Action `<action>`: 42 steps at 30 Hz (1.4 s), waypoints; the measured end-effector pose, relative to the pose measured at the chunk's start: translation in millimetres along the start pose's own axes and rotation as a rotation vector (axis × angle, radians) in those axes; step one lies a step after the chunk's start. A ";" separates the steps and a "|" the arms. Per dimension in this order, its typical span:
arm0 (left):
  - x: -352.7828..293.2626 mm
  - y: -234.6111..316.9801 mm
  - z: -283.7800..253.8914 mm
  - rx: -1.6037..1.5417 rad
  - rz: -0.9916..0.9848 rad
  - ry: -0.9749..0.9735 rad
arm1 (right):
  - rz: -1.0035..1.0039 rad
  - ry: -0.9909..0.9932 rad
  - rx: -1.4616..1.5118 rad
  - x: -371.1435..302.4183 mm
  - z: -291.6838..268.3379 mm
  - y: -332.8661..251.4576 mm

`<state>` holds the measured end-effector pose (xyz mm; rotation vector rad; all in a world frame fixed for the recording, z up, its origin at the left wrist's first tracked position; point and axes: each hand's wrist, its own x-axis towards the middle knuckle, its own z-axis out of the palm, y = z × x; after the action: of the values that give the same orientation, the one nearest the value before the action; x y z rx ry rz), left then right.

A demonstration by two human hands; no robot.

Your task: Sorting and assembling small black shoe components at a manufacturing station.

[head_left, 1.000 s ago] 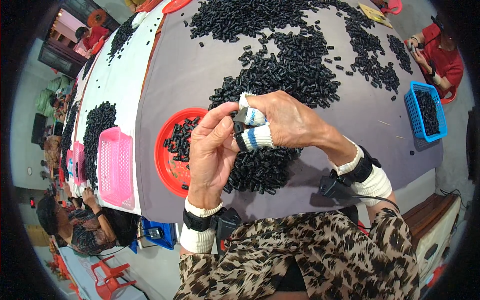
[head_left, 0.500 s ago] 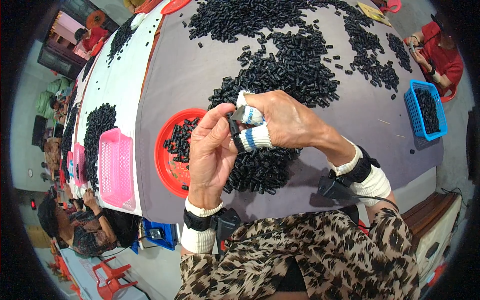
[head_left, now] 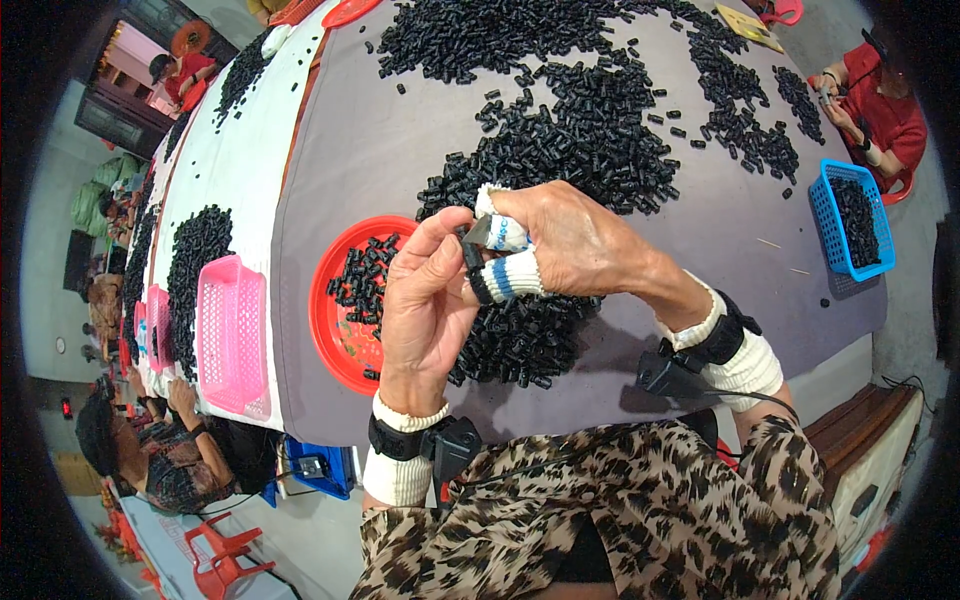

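Observation:
My left hand (head_left: 420,310) pinches a small black cylindrical part (head_left: 473,257) between thumb and fingers, above the table. From the other side my right hand (head_left: 585,240) reaches in, closed on a small grey blade (head_left: 480,232) whose flat end touches or nearly touches the top of the part. White knitted covers wrap the right thumb and a finger, and hide much of the blade. Beneath and beyond both hands spreads a big heap of like black parts (head_left: 560,140). Beside my left hand sits a round red tray (head_left: 322,345) with more parts in it.
A pink basket (head_left: 232,340) stands on the white-covered table at left. Farther right is a blue basket (head_left: 850,215) of black parts, near a person in red (head_left: 890,120). Another person (head_left: 165,450) works at lower left. A grey cloth (head_left: 345,130) covers my table.
Both hands hold nearly the same place. The black part has tipped slightly in my left fingers, and the blade has shifted a little against it.

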<state>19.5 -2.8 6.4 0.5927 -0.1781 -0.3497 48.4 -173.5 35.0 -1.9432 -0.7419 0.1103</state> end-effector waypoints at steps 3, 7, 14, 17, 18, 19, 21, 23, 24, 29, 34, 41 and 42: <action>0.7 -1.4 -0.8 0.006 0.001 0.016 | -0.001 -0.009 -0.003 0.0 0.3 1.5; -0.3 0.5 1.1 0.008 0.004 0.025 | 0.006 -0.022 -0.021 0.2 -0.4 -3.4; 0.0 -1.1 -5.0 -0.002 0.020 0.025 | 0.007 -0.009 0.007 -0.5 3.5 -0.2; -0.1 0.5 -3.5 0.044 0.036 0.031 | -0.017 0.006 0.018 -0.7 1.5 -6.0; -0.1 2.3 -0.1 0.042 0.031 0.029 | -0.018 0.005 0.017 -0.6 0.9 -7.0; -0.4 3.6 2.7 0.042 0.026 0.028 | -0.001 0.014 0.037 -1.0 0.4 -7.6; -0.6 3.2 7.2 0.037 0.023 0.029 | 0.013 0.021 0.057 -1.4 0.5 -6.4; 0.0 2.4 7.7 0.032 0.019 0.028 | -0.006 0.026 -0.008 -1.6 2.3 -1.8; 0.4 1.5 6.1 0.030 0.010 0.020 | -0.007 0.026 -0.008 -2.7 1.8 -1.5; -2.6 2.8 2.1 0.030 0.012 0.027 | 0.020 0.012 0.004 -1.6 4.9 -4.8; -2.0 9.6 -2.2 0.294 0.110 0.168 | 0.037 0.000 0.010 -5.8 0.2 0.9; -29.5 52.2 -63.9 0.920 0.323 0.648 | 0.131 0.113 0.120 -25.4 -19.7 28.1; -29.5 48.4 -70.2 0.921 0.315 0.651 | 0.237 0.127 0.123 -29.9 -24.4 25.1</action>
<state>23.7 81.6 -25.0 1.5306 0.2169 0.2750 44.9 -216.3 18.6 -1.8944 -0.4103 0.1718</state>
